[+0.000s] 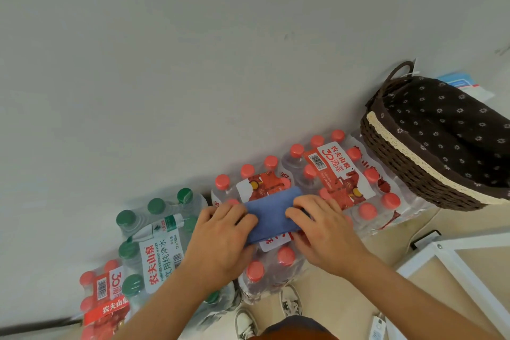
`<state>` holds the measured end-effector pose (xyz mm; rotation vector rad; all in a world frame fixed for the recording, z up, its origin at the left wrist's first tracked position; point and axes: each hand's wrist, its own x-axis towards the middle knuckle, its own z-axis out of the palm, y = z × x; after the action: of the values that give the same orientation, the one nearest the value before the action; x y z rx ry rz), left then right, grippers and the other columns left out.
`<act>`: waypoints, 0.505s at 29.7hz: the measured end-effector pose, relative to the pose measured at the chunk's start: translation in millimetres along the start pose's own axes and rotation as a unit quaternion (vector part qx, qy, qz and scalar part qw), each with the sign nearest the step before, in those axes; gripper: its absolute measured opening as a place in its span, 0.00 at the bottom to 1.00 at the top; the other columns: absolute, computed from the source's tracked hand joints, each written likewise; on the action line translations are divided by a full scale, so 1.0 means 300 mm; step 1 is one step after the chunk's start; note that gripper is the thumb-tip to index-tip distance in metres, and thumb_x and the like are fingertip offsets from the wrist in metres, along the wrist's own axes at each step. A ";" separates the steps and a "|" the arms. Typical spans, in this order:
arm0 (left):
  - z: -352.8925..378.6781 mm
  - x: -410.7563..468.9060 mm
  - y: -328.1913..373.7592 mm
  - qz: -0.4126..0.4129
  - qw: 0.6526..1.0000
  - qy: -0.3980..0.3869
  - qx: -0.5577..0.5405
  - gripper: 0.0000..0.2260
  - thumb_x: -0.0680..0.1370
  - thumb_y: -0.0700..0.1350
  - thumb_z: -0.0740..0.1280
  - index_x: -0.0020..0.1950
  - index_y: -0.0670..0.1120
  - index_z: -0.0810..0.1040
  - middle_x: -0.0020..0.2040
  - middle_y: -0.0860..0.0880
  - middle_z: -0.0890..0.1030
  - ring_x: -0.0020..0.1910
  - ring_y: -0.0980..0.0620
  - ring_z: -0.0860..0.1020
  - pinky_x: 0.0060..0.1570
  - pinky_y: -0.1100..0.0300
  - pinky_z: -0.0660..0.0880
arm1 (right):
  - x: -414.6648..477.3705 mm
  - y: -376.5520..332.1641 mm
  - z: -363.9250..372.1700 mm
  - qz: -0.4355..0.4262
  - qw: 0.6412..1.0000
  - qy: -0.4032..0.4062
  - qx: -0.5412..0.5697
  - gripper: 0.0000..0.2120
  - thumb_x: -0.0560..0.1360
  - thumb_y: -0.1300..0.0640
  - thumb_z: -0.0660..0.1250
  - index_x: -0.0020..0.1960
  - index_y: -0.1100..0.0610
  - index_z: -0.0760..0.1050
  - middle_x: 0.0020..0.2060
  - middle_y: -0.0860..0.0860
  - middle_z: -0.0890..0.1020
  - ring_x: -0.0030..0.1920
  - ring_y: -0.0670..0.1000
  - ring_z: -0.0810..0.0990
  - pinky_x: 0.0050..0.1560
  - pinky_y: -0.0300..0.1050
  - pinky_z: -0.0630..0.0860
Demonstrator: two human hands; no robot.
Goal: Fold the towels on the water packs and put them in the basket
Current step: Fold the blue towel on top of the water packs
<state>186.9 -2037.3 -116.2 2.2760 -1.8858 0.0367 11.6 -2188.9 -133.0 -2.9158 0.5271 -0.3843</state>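
A blue towel [271,212], folded into a narrow strip, lies on top of a red-capped water pack [265,259] in the lower middle of the head view. My left hand [220,240] lies on the towel's left end with fingers curled over its edge. My right hand [323,229] covers the towel's right end, fingers bent down onto the cloth. The dark wicker basket [408,165] with a brown flowered liner stands on another red-capped pack at the right, apart from both hands.
A green-capped water pack [154,240] sits left of the towel, and another red-capped pack [102,298] is at the lower left. A white wall rises behind the packs. A white frame [452,265] stands on the floor at the lower right. My shoes [289,301] show below.
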 end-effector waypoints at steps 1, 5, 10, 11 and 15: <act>-0.016 -0.009 0.006 -0.011 1.000 -0.007 -0.016 0.11 0.67 0.56 0.64 0.46 0.55 0.78 0.46 0.57 0.77 0.46 0.53 0.74 0.44 0.56 0.69 | -0.004 -0.004 -0.012 0.003 1.000 0.002 0.008 0.14 0.68 0.53 0.68 0.53 0.52 0.74 0.51 0.49 0.76 0.53 0.53 0.75 0.47 0.50 0.69; -0.030 -0.012 -0.004 -0.055 0.993 -0.016 -0.104 0.11 0.73 0.55 0.60 0.39 0.55 0.80 0.41 0.59 0.79 0.40 0.56 0.77 0.39 0.60 0.73 | 0.020 -0.014 -0.035 0.026 1.000 0.002 0.006 0.10 0.75 0.48 0.59 0.44 0.49 0.78 0.42 0.44 0.78 0.43 0.48 0.78 0.46 0.47 0.63; -0.021 0.008 -0.009 -0.159 0.968 -0.002 -0.192 0.06 0.73 0.47 0.68 0.48 0.53 0.81 0.42 0.56 0.79 0.41 0.56 0.75 0.39 0.67 0.67 | 0.103 -0.042 -0.064 0.099 0.994 -0.037 0.003 0.05 0.69 0.50 0.71 0.38 0.47 0.76 0.34 0.45 0.77 0.34 0.48 0.79 0.44 0.46 0.69; -0.016 0.007 -0.006 -0.176 0.964 -0.014 -0.200 0.11 0.73 0.46 0.70 0.55 0.52 0.79 0.45 0.55 0.77 0.43 0.55 0.74 0.41 0.67 0.66 | 0.110 -0.048 -0.073 0.109 0.992 -0.058 0.010 0.06 0.69 0.51 0.73 0.41 0.47 0.76 0.36 0.45 0.78 0.37 0.48 0.79 0.45 0.47 0.69; -0.012 0.001 -0.005 -0.204 0.959 -0.069 -0.184 0.26 0.75 0.53 0.68 0.71 0.53 0.66 0.53 0.53 0.66 0.55 0.51 0.69 0.52 0.64 0.65 | 0.123 -0.055 -0.092 0.127 0.985 -0.115 -0.002 0.17 0.76 0.48 0.64 0.64 0.45 0.69 0.53 0.45 0.77 0.55 0.49 0.77 0.58 0.48 0.64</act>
<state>188.9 -2036.7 -113.0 2.3868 -1.2987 -0.4968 42.6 -2189.9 -95.2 -2.7954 0.8456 -0.0120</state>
